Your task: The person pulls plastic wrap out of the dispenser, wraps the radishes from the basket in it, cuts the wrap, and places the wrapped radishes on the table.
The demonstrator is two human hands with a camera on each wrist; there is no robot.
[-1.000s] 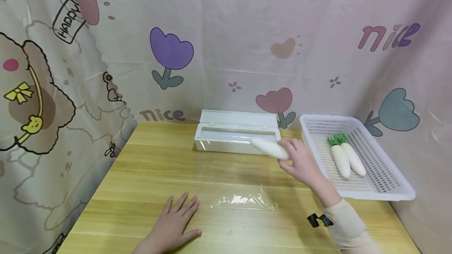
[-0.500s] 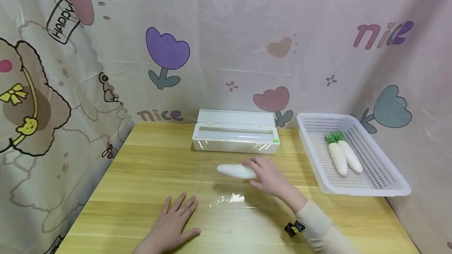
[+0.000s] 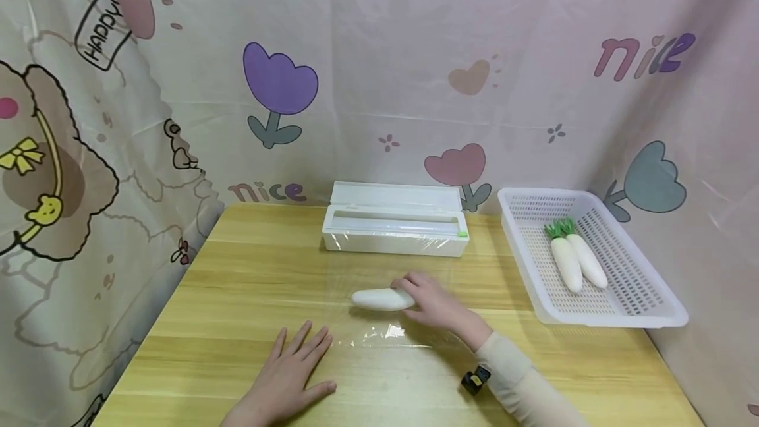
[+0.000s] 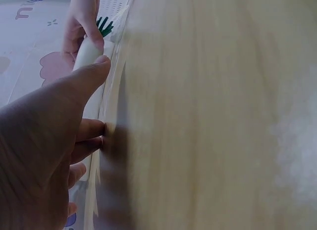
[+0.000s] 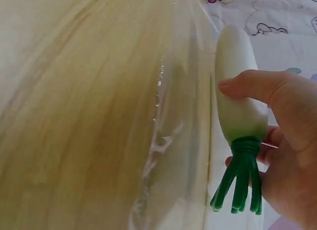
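Observation:
A white radish [image 3: 379,300] with a green top [image 5: 239,180] lies crosswise in my right hand [image 3: 433,305], thumb on one side and fingers on the other. It is over a clear sheet of plastic wrap [image 3: 356,331] that runs from the white wrap box [image 3: 394,242] toward me. My left hand [image 3: 287,374] rests on the table with fingers spread, its fingertips right at the wrap's near left corner. In the head view the radish's green top is hidden behind my right hand.
The wrap box stands at the back with its lid [image 3: 396,195] raised. To the right, a white perforated basket [image 3: 617,320] holds two more radishes [image 3: 578,262]. A printed curtain [image 3: 379,71] hangs behind and beside the wooden table [image 3: 237,269].
My right hand has carried the radish left and toward me, from in front of the box to over the wrap, and lowered it. My left hand has stayed in place.

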